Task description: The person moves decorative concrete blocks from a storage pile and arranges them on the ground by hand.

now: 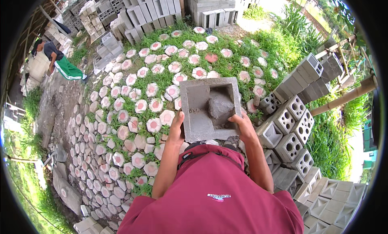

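Note:
A square grey concrete block is held up in front of my body between both hands. Its face has a deep recess with stepped inner walls, and a rough grey lump sits in the right part of it; whether the lump is loose or joined I cannot tell. My left hand presses against the block's left side, fingers partly hidden behind it. Gripping the lower right edge is my right hand, its thumb over the rim and the other fingers out of sight.
Hexagonal pavers with reddish centres cover the ground, grass between them. Stacked ventilation blocks stand close on the right, with a bamboo pole beyond. Grey block stacks line the back. A person in green trousers bends at far left.

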A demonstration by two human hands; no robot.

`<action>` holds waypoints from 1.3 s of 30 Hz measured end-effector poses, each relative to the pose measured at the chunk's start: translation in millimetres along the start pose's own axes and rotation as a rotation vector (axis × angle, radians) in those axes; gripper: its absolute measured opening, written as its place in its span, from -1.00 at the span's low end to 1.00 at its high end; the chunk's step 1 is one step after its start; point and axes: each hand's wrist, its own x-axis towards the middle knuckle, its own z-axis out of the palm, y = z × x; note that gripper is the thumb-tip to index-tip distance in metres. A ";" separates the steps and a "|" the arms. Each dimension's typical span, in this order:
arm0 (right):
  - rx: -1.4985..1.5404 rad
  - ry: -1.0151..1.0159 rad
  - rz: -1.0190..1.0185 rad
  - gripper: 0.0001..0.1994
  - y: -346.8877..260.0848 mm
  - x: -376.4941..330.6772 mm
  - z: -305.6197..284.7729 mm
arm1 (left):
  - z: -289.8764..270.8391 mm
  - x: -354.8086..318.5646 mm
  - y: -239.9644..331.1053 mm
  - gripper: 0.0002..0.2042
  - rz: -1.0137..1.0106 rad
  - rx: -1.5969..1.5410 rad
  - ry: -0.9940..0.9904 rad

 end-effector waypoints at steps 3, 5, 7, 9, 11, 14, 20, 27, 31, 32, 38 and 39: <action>-0.100 -0.055 0.029 -0.70 -14.1 34.9 33.4 | -24.2 4.6 24.2 -0.08 0.065 0.085 0.137; -0.063 -0.105 0.044 -0.70 -14.0 57.5 56.1 | -39.5 4.9 38.1 -0.12 0.135 0.142 0.201; -0.065 -0.155 0.090 -0.69 -19.1 71.6 75.6 | -43.7 0.7 48.3 -0.16 0.174 0.199 0.291; -0.102 -0.177 0.135 -0.69 -26.0 91.1 90.4 | -41.1 1.9 58.5 -0.18 0.192 0.174 0.368; -0.100 -0.241 0.169 -0.69 -27.8 116.5 103.0 | -47.6 5.7 64.9 -0.20 0.217 0.153 0.440; -0.106 -0.365 0.207 -0.69 -29.3 152.4 134.9 | -66.0 10.4 80.0 -0.24 0.239 0.117 0.528; -0.190 -0.499 0.277 -0.67 -44.0 236.8 191.9 | -103.5 48.8 110.9 -0.20 0.321 0.018 0.637; -0.290 -0.648 0.266 -0.61 -80.0 356.5 267.1 | -154.2 132.1 161.5 -0.23 0.454 -0.018 0.735; -0.276 -0.690 0.243 -0.56 -86.5 419.8 301.5 | -175.1 179.5 199.0 -0.26 0.498 -0.003 0.773; -0.284 -0.696 0.252 -0.56 -92.5 430.6 309.5 | -178.3 188.6 205.1 -0.26 0.509 0.004 0.783; -0.227 -0.757 0.246 -0.41 -114.3 490.7 357.4 | -201.9 236.0 233.9 -0.22 0.549 -0.021 0.814; -0.245 -0.755 0.261 -0.36 -119.5 497.2 365.9 | -208.4 241.6 237.6 -0.22 0.558 -0.031 0.821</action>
